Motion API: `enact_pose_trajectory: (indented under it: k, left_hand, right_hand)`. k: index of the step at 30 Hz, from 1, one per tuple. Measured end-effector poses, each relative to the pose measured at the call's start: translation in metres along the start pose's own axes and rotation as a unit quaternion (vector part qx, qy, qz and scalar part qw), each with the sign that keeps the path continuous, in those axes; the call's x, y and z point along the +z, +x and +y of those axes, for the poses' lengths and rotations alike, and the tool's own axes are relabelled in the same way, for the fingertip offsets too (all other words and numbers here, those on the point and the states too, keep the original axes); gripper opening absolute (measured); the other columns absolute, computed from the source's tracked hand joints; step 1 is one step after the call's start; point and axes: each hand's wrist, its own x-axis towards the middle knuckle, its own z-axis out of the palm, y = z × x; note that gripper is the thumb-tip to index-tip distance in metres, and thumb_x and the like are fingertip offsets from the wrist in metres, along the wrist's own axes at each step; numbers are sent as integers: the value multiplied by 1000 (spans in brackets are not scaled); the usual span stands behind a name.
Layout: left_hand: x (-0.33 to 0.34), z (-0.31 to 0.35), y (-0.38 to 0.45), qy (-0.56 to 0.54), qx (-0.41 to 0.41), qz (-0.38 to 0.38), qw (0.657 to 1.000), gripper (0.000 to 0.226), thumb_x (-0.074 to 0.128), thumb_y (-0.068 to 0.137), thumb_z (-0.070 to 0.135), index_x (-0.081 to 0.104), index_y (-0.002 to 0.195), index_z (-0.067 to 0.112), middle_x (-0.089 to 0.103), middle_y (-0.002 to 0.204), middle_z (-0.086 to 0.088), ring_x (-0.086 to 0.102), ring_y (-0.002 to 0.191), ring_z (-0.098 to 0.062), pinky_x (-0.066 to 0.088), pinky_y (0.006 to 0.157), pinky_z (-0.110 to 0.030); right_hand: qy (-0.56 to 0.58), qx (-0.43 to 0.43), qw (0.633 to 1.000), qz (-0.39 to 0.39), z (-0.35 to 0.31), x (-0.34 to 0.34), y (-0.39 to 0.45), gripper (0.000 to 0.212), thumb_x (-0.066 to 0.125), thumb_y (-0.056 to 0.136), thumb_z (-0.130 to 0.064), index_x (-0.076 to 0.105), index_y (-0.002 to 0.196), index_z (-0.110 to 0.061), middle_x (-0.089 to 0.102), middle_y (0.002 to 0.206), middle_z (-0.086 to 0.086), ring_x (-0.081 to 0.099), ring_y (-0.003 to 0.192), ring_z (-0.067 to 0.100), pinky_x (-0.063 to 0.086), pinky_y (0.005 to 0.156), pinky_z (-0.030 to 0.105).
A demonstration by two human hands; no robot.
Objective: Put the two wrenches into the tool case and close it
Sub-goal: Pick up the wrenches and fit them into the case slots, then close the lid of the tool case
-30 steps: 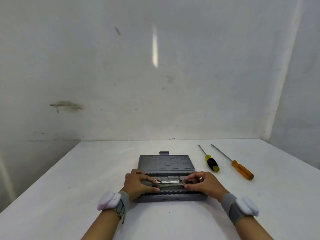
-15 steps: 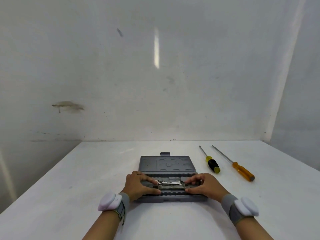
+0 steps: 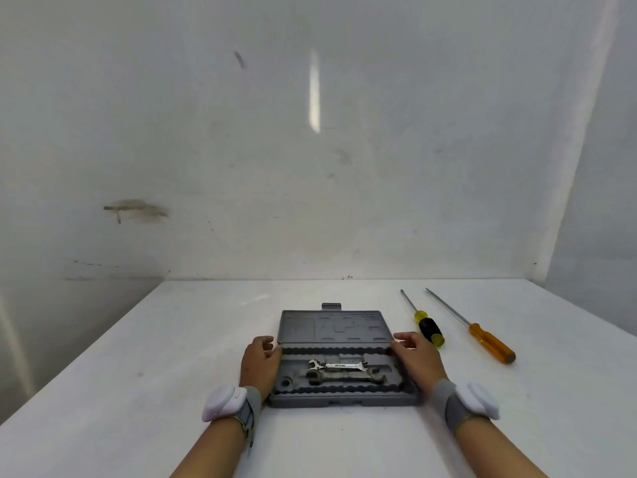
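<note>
A grey tool case (image 3: 344, 401) is laid open on the white counter (image 3: 138, 391), its lid (image 3: 334, 327) folded back flat toward the wall. Two wrenches are seen lying in the moulded lower tray: a smaller bright wrench (image 3: 337, 365) just behind a larger dull wrench (image 3: 344, 376), both set lengthwise and close together, apparently touching. The left hand (image 3: 260, 365) is placed against the left side of the case near the hinge line, and the right hand (image 3: 415, 360) against the right side at the same height. Each grip is loosely curled with fingers resting at the case edge; nothing is grasped by either hand, and no wrench is touched. A white device on a grey band is worn on each wrist. To the right of the case, well apart from it, a yellow-and-black screwdriver (image 3: 429, 331) and an orange-handled screwdriver (image 3: 489, 343) are laid side by side, their shafts pointed toward the wall
</note>
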Motion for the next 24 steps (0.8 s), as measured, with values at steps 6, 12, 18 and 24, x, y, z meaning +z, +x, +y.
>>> enact_pose_trajectory:
  k: [6,12,18,24]
  left_hand:
    - [8,1,7,47,1,-22,999,38,42,95,15,48,132,3,53,136,-15,50,123,-30,37,100,-28]
    - [11,-6,10,76,6,-20,997,40,37,97,19,46,135,14,49,142,-8,47,128,-27,33,107,-31]
    - [9,-6,7,61,17,-10,998,39,41,95,18,50,132,19,55,137,-6,51,123,-26,37,103,-30]
    - [8,-4,6,12,32,10,999,37,48,92,16,54,128,23,64,125,-1,60,93,-20,46,92,-31]
  right_hand:
    - [-67,17,997,-17,7,14,12,41,54,92,-24,58,129,-6,60,128,16,56,118,30,42,106,36]
    - [-127,-11,992,-4,6,17,6,37,46,96,-16,56,130,-7,58,124,22,53,118,33,39,104,32]
    - [-130,-20,991,-9,4,16,3,37,44,97,-17,55,132,-11,58,129,17,56,117,30,41,102,33]
    - [-5,-9,1000,20,2,14,-3,34,53,92,-8,62,124,-15,68,120,9,63,108,26,48,99,34]
